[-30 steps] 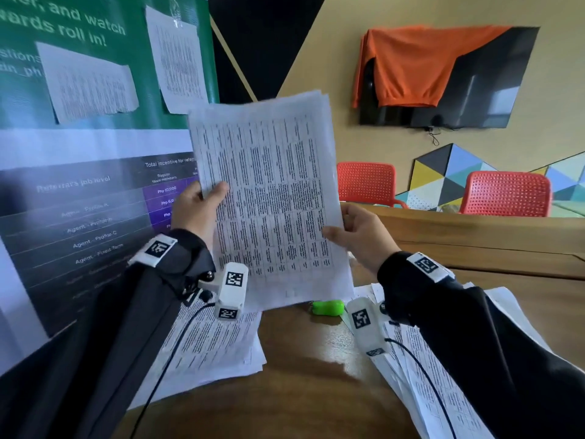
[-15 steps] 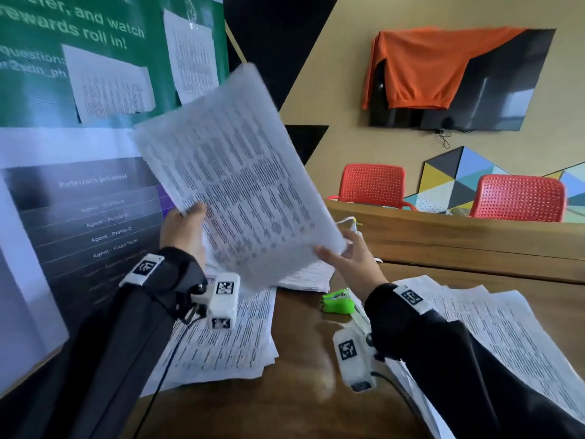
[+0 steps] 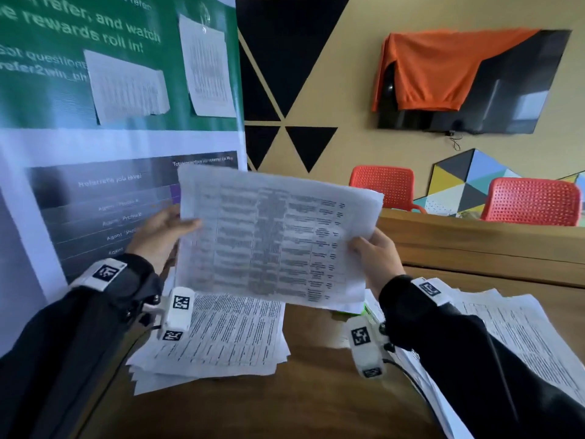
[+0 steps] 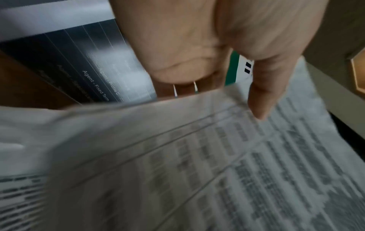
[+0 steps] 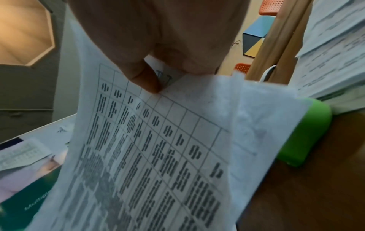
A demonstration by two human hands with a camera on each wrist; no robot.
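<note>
I hold a thin bundle of printed sheets [image 3: 275, 239] in the air above the wooden table [image 3: 285, 403], its long side running left to right. My left hand [image 3: 167, 229] pinches its left edge, thumb on the front and fingers behind. My right hand [image 3: 376, 258] pinches the right edge the same way. The left wrist view shows the thumb [image 4: 264, 93] lying on the blurred sheets [image 4: 197, 171]. The right wrist view shows the thumb [image 5: 146, 78] pressed on the printed table of the sheets [image 5: 158, 148].
A stack of printed papers [image 3: 221, 337] lies on the table below my left hand, another spread of papers [image 3: 512, 327] at the right. A green stapler [image 5: 304, 134] sits under the held sheets. A banner [image 3: 95, 153] stands at left; red chairs [image 3: 531, 201] behind a raised wooden ledge [image 3: 474, 245].
The bundle has turned from upright to lying sideways, swinging counter-clockwise through a tilt. Both hands kept their hold and now sit at its left and right edges.
</note>
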